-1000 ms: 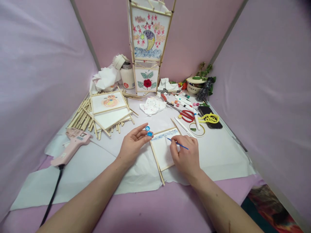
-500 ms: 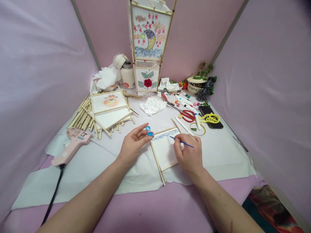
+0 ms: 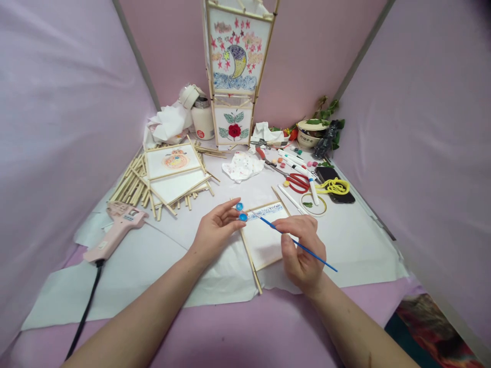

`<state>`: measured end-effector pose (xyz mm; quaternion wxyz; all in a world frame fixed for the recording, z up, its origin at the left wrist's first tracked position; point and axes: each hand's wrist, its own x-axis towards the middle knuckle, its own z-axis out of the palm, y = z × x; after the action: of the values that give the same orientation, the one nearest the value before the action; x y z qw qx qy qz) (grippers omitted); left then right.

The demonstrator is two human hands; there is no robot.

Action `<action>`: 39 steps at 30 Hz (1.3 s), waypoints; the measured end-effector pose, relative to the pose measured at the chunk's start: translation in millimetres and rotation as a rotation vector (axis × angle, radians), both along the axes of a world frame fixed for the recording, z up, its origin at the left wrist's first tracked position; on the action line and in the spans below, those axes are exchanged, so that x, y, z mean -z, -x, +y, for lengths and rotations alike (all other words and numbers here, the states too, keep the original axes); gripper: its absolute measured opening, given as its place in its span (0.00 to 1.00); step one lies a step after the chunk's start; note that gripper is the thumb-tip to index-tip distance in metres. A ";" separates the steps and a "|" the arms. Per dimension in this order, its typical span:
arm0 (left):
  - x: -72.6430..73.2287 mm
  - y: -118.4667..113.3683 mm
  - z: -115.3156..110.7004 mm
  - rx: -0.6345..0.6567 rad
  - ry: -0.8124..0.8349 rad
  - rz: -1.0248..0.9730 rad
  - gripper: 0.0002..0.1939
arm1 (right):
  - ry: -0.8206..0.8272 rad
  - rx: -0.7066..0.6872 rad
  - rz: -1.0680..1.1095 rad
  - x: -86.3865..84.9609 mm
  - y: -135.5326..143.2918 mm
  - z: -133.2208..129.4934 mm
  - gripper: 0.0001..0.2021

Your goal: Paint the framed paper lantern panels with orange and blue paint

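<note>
A small blue paint pot (image 3: 243, 217) with its round lid beside it is held in the fingertips of my left hand (image 3: 217, 225), over the left edge of a framed white panel (image 3: 264, 248). Thin wooden sticks border the panel, and a band of blue dabs (image 3: 268, 209) runs along its top. My right hand (image 3: 305, 248) grips a thin blue paintbrush (image 3: 314, 255) above the panel's right side. The brush tip points left, over the blue band near the pot; whether it touches the panel I cannot tell.
A pink glue gun (image 3: 117, 230) lies left, near bamboo sticks (image 3: 128, 186) and a framed drawing (image 3: 174, 161). Behind stands a tall painted lantern (image 3: 238, 66). Red-handled scissors (image 3: 298, 182), white markers (image 3: 291, 199), yellow cord (image 3: 335, 186) and a phone (image 3: 347, 197) lie right.
My right hand has moved slightly down and right, and the brush has turned, its tip now further left with more of its handle showing. My left hand and the pot have shifted slightly right and down.
</note>
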<state>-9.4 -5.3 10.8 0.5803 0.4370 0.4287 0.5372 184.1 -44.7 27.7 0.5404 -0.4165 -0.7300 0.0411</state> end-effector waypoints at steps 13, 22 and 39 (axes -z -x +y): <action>0.6 -2.3 -3.0 0.145 -0.020 0.041 0.27 | 0.095 -0.010 -0.041 2.4 1.7 4.7 0.08; 0.9 -2.7 -3.2 0.183 -0.038 0.024 0.26 | 0.183 -0.069 0.028 1.6 0.6 4.6 0.08; 1.3 -1.8 -3.6 0.183 -0.025 0.026 0.26 | 0.148 -0.048 0.028 2.8 -1.2 5.8 0.08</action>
<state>-7.6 -8.8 9.5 0.6157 0.4884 0.3877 0.4818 185.3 -38.9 24.9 0.5171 -0.4371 -0.7271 0.1137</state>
